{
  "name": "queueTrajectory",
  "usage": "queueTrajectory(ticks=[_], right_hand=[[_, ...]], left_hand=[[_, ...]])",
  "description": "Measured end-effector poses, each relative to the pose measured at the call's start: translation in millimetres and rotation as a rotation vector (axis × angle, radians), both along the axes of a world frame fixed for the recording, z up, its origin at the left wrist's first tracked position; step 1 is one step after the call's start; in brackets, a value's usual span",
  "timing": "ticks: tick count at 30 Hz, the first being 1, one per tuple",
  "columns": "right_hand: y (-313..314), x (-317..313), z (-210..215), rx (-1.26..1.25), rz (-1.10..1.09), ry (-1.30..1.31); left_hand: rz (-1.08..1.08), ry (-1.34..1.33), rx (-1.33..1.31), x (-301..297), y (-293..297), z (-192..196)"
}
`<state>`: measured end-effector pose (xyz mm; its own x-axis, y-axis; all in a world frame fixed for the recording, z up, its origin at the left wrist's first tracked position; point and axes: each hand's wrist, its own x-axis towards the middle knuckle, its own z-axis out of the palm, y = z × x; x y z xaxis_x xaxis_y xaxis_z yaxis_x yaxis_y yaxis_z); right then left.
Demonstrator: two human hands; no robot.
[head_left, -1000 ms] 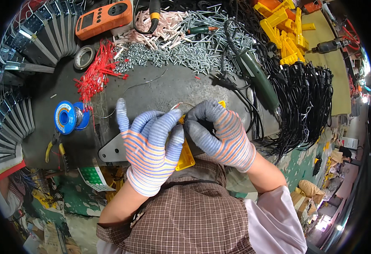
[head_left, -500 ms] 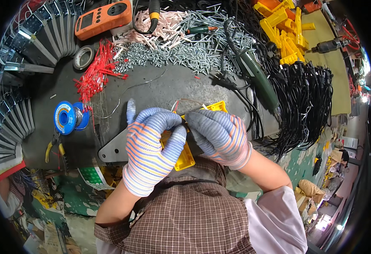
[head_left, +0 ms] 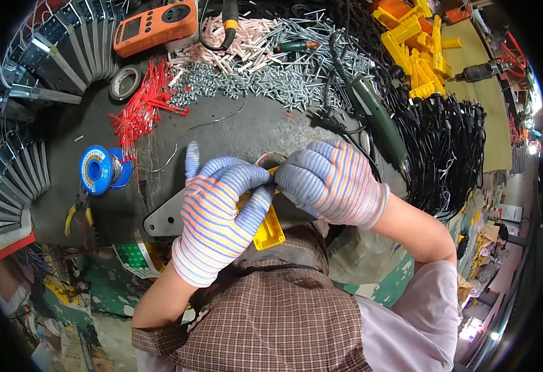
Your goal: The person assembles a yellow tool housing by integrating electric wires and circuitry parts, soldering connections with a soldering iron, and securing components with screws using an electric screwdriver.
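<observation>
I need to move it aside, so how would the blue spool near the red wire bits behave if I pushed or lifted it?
The blue spool looks round with flat flanges, so on edge it would probably roll; lying flat it should slide. It seems small and likely light. A loose thin wire lies near it and might drag along.

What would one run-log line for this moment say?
left hand: grips yellow part | right hand: pinches its top | behind: screws, black cables
</observation>
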<state>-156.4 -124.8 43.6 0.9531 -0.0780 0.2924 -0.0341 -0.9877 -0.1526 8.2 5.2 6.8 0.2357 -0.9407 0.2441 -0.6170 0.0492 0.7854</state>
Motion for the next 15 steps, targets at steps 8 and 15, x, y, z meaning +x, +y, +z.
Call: queueTrajectory(ticks=[8, 15], right_hand=[[5, 0, -8, 0.613, -0.089, 0.075], [7, -1, -13, -0.033, -0.083, -0.152]], left_hand=[[0.055, -0.443, -0.250, -6, -3, 6], [0.032, 0.136, -0.027, -4, -3, -3]])
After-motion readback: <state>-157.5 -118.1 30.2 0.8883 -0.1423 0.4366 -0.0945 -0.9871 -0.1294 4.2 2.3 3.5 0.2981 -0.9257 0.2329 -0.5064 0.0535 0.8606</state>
